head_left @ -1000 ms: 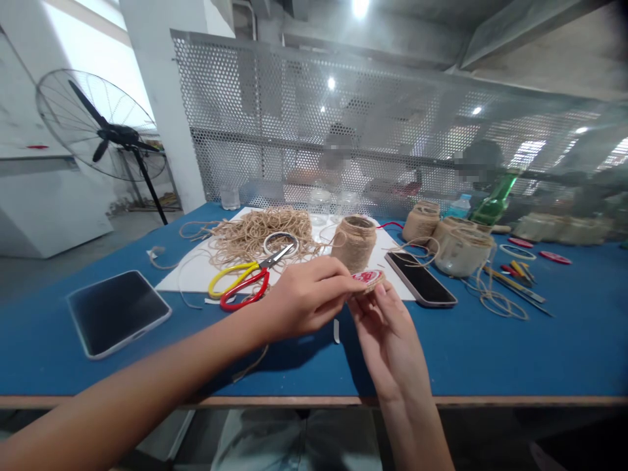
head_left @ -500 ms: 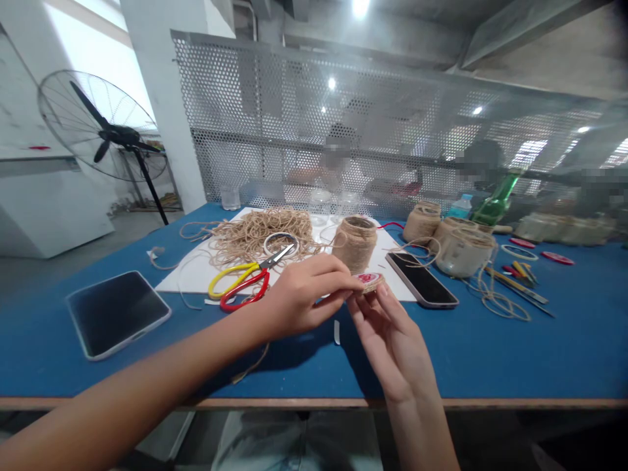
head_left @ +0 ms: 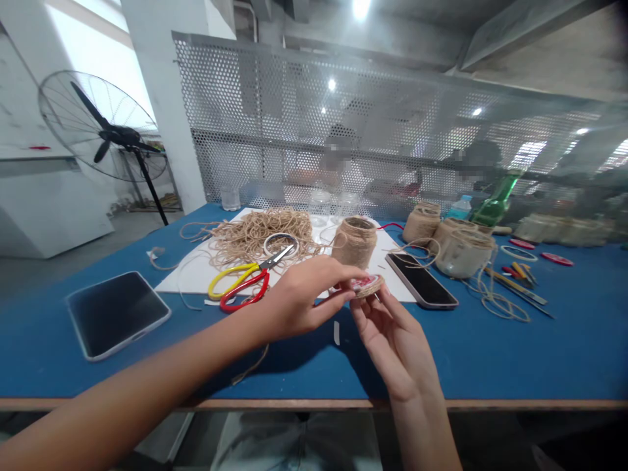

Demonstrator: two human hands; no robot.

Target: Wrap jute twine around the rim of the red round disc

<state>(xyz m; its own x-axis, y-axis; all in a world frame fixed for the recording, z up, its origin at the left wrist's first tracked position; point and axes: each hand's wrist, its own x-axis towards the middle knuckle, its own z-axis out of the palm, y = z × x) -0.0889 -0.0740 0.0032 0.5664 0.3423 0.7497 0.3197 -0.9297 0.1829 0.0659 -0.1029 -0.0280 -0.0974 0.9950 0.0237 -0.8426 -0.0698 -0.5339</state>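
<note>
Both hands meet over the blue table [head_left: 490,353] around a small round red lid [head_left: 366,284] whose rim is wound with jute twine. My left hand [head_left: 304,297] pinches the lid's left edge between thumb and fingers. My right hand [head_left: 392,333] holds it from below and the right with its fingertips. Just behind the lid stands a jar wrapped in twine [head_left: 354,242]. Yellow and red scissors [head_left: 245,281] lie to the left, beside a loose heap of twine [head_left: 255,234].
A tablet [head_left: 118,311] lies at the left, a phone [head_left: 420,280] right of the lid. More twine-wrapped jars [head_left: 458,248], a green bottle [head_left: 493,204], red lids and small tools sit at the right. A perforated metal screen [head_left: 343,131] backs the table, people behind it. A fan [head_left: 98,127] stands left.
The lid has tilted flatter and shifted slightly up. My right hand's fingers moved lower under it. My left hand keeps its pinch.
</note>
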